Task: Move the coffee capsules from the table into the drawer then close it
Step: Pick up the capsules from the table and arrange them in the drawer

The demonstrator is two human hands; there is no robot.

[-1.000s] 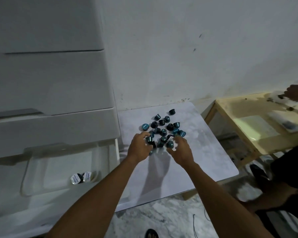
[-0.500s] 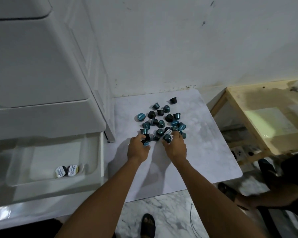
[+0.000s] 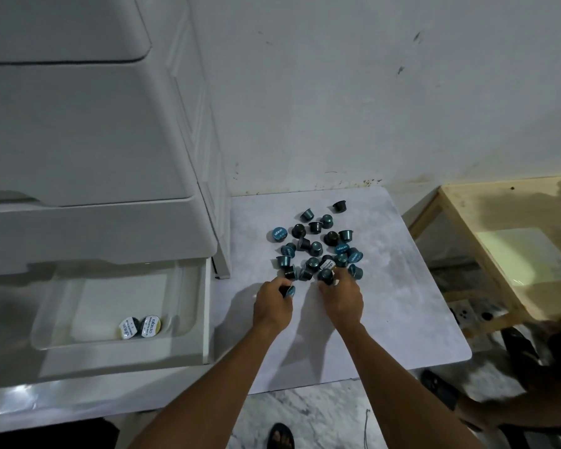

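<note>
Several blue and dark coffee capsules [image 3: 318,241] lie in a loose heap on the white marble table [image 3: 402,286]. My left hand [image 3: 272,304] grips capsules at the near left edge of the heap; a blue one shows between its fingers. My right hand [image 3: 342,296] curls round capsules at the near middle of the heap. To the left, the white open drawer [image 3: 188,306] of a plastic cabinet holds two capsules [image 3: 140,326] with pale lids near its front.
The white cabinet [image 3: 78,140] rises on the left against a grey wall. A wooden table [image 3: 499,241] stands to the right. Another person's foot and dark clothing [image 3: 531,384] sit at the lower right. My sandalled foot [image 3: 280,435] shows on the marble floor.
My hands have drawn slightly back toward me at the heap's near edge and closed round capsules. The camera has tilted, showing more of the cabinet.
</note>
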